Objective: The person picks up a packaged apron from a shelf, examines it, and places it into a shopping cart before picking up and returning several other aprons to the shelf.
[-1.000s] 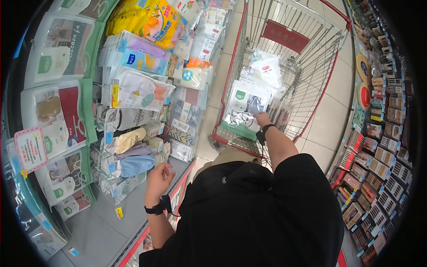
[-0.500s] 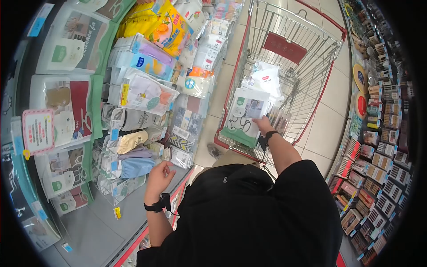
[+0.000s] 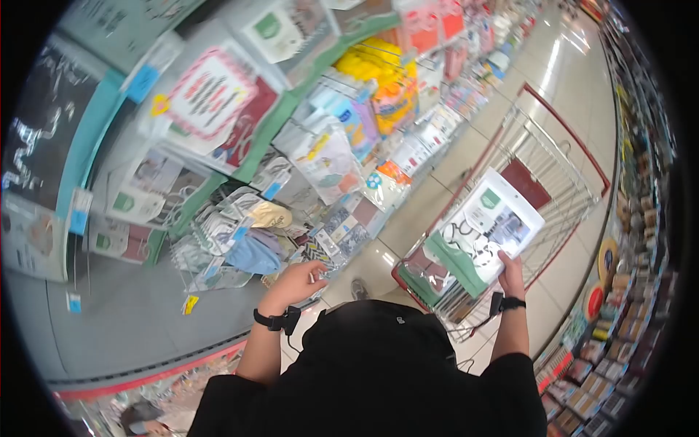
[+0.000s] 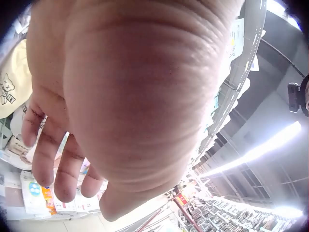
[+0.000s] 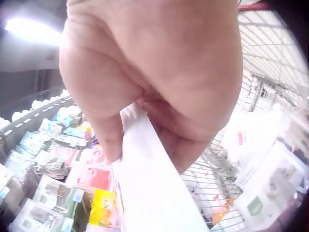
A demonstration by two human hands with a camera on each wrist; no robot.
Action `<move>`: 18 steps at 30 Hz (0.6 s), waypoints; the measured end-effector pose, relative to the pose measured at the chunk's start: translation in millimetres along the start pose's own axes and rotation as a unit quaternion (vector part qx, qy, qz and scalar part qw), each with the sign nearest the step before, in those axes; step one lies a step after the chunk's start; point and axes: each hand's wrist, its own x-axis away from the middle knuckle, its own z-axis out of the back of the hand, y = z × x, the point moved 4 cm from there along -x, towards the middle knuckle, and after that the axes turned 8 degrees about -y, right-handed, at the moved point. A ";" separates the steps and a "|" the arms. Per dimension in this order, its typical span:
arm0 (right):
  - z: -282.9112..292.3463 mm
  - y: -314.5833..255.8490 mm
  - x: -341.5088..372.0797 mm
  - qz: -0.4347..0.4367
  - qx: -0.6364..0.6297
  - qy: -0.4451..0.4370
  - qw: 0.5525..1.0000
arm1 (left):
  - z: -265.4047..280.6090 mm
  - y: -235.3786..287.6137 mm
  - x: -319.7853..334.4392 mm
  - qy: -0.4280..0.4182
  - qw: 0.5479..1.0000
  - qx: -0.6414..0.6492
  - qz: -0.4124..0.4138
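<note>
The right hand [image 3: 512,274] pinches the right edge of a flat white-and-green package [image 3: 489,227], raised over the shopping cart [image 3: 573,159]. In the right wrist view the thumb and fingers of the right hand [image 5: 154,72] lie on either side of the white package edge [image 5: 149,179]. The left hand [image 3: 295,282] hangs in front of the shelf, its fingers loosely bent and holding nothing. Seen from the left wrist, the fingers of the left hand [image 4: 130,96] hang relaxed, with hanging goods behind them.
Hanging packages fill the left rack, among them yellow packs [image 3: 378,69] and blue cloth items [image 3: 255,251]. A pink-edged sign [image 3: 212,95] hangs at the upper left. Another green-edged package [image 3: 422,273] lies in the cart. Shelves of small boxed goods [image 3: 633,291] line the right side.
The right hand has lifted the package up from inside the cart. The head view has swung left, toward the rack. The left hand still hangs relaxed beside the shelf.
</note>
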 end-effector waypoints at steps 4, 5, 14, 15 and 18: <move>-43.0 -23.3 0.3 0.031 0.043 -0.070 0.996 | -3.5 8.0 -3.2 -0.013 0.997 0.048 -0.061; -63.3 -26.4 2.7 0.041 0.045 -0.069 0.996 | -3.9 15.1 -3.9 -0.009 0.994 0.069 -0.080; -244.0 -25.0 30.9 -0.008 0.235 -0.307 0.922 | -20.6 25.2 -20.2 0.023 0.945 0.278 -0.174; -248.7 -19.1 29.4 -0.020 0.227 -0.326 0.918 | -23.1 18.4 -19.0 0.034 0.944 0.279 -0.174; -278.3 -19.7 32.0 -0.030 0.208 -0.360 0.909 | -17.1 3.9 -4.0 0.068 0.865 0.462 -0.185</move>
